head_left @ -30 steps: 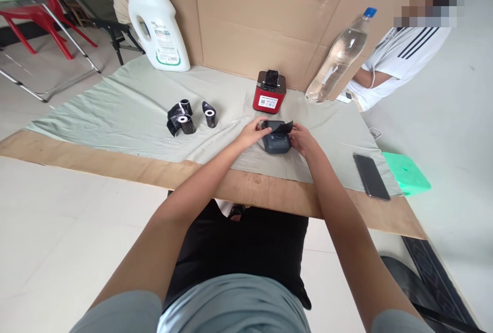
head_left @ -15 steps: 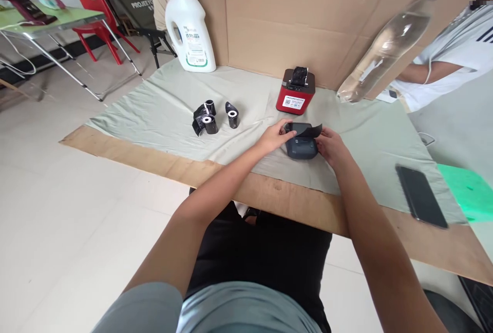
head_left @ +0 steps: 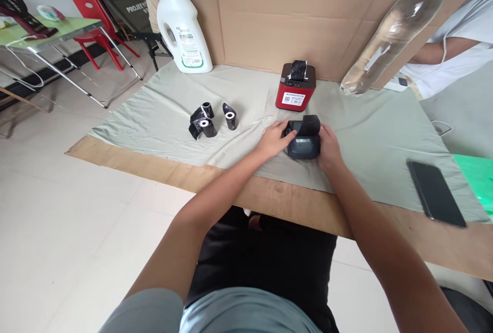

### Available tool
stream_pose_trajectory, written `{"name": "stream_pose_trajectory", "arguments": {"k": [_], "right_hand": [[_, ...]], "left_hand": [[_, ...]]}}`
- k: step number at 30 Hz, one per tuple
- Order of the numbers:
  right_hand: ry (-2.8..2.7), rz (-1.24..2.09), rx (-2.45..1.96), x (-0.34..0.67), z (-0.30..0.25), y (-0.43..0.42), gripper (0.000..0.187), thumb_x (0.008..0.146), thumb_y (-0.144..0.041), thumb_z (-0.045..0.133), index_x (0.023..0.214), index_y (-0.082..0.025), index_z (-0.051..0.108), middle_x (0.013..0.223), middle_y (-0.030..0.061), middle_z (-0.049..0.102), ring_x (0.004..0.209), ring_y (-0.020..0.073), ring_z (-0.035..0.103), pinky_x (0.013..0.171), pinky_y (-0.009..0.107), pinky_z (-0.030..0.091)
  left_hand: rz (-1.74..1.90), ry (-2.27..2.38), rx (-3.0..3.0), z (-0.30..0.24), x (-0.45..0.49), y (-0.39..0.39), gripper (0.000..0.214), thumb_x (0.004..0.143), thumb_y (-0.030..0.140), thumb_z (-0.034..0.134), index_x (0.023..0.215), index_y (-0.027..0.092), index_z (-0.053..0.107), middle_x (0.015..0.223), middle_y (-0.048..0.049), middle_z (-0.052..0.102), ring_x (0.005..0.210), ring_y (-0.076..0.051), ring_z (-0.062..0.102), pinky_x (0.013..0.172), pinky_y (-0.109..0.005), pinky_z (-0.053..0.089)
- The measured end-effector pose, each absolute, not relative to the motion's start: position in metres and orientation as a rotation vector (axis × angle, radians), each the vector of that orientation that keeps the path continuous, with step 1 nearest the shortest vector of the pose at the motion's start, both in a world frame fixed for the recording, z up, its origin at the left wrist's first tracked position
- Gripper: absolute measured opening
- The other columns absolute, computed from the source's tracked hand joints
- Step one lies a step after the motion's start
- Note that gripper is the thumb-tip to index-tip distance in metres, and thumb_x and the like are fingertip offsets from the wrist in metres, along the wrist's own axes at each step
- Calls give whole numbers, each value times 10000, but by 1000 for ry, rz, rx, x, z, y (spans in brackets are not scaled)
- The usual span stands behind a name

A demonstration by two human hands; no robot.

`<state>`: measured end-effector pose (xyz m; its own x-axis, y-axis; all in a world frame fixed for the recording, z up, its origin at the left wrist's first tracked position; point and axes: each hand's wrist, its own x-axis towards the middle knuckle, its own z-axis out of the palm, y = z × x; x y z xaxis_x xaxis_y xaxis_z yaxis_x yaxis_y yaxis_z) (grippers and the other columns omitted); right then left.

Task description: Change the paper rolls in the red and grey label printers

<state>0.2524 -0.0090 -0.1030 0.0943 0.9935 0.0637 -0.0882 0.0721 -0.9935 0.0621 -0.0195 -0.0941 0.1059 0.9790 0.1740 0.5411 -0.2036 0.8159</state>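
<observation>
A small dark receipt printer point(head_left: 304, 149) lies on the cloth near the table's front edge. A strip of black paper point(head_left: 310, 126) stands up from its top. My left hand point(head_left: 276, 139) holds the printer's left side, its thumb over the top edge. Against the right side is my right hand point(head_left: 328, 148), closed round the body with its fingertips hidden. Just behind stands a red printer point(head_left: 295, 97) with black paper rising from its slot. To the left are black-wrapped paper rolls point(head_left: 208, 128), with another roll point(head_left: 230, 119) apart from them.
A white detergent bottle point(head_left: 184, 30) and a tilted clear bottle point(head_left: 395, 32) stand along the cardboard wall point(head_left: 285, 14). A phone point(head_left: 436, 192) lies at the right, near a green sheet point(head_left: 475, 176). Beyond the cardboard, another person's arm point(head_left: 442, 50) shows.
The black strip has swung from pointing right to standing upright. My right hand has moved from the strip's end to the printer's side. The view has shifted slightly.
</observation>
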Motion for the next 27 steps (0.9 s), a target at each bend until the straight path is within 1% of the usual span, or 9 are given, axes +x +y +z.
{"name": "stream_pose_trajectory", "arguments": {"k": [2,4,8,12,14,17,20,23,27], "right_hand": [[-1081,1166,-1075,247,-104,-14,395,878,-622,658,1131,-322,704,1271,6,736,1329,286,617,1048,445,556],[-1078,1197,-1034,246,-104,-18,429,917,-652,595,1170,-319,694,1344,13,712,1384,287,589,1079,453,547],[-1146,1139,-1081,248,-106,-24,462,946,-655,535,1236,-323,672,1401,22,675,1418,277,560,1102,459,538],[-1114,1134,-1150,252,-106,-22,376,879,-508,665,1221,-353,677,1357,-2,682,1385,254,574,1169,453,482],[-1110,1153,-1143,254,-105,-20,353,847,-450,698,1185,-351,684,1324,-2,689,1366,257,582,1164,454,483],[-1119,1179,-1113,257,-104,-16,336,829,-430,711,1149,-333,679,1289,18,697,1324,274,603,1094,455,529],[-1104,1232,-1116,259,-102,-15,408,776,-400,763,1163,-314,666,1206,38,717,1223,281,658,1037,455,555],[-1162,1221,-1118,262,-100,-14,467,740,-398,810,1174,-310,660,1185,47,722,1206,286,669,1076,475,536],[-1288,1126,-1116,266,-98,-13,455,751,-420,822,1166,-312,670,1291,54,695,1285,293,625,1169,505,474]], "left_hand": [[950,1463,1839,-91,61,-21,565,1017,475,539,1509,196,557,1557,-128,579,1483,-326,501,1270,-493,333],[924,1441,1860,-88,59,-21,564,1022,461,533,1519,196,549,1591,-119,553,1519,-320,466,1294,-507,290],[922,1388,1884,-85,55,-20,526,1011,444,555,1488,225,586,1578,-98,572,1512,-309,480,1294,-508,295],[907,1341,1891,-86,54,-17,492,1004,435,562,1459,256,615,1558,-77,594,1494,-305,503,1282,-495,322],[892,1340,1893,-86,54,-17,478,1002,428,568,1447,264,625,1540,-72,611,1478,-305,520,1281,-495,319],[893,1349,1887,-84,54,-18,480,1006,444,571,1448,265,621,1512,-77,632,1444,-304,548,1273,-490,320],[891,1340,1885,-83,54,-20,523,1009,492,570,1477,258,585,1506,-91,628,1441,-308,540,1270,-497,303],[851,1325,1900,-84,53,-19,586,988,512,604,1513,262,534,1557,-100,578,1482,-320,486,1281,-522,255],[805,1304,1927,-84,51,-17,668,941,492,673,1539,259,490,1606,-111,524,1506,-332,444,1274,-536,245]]}}
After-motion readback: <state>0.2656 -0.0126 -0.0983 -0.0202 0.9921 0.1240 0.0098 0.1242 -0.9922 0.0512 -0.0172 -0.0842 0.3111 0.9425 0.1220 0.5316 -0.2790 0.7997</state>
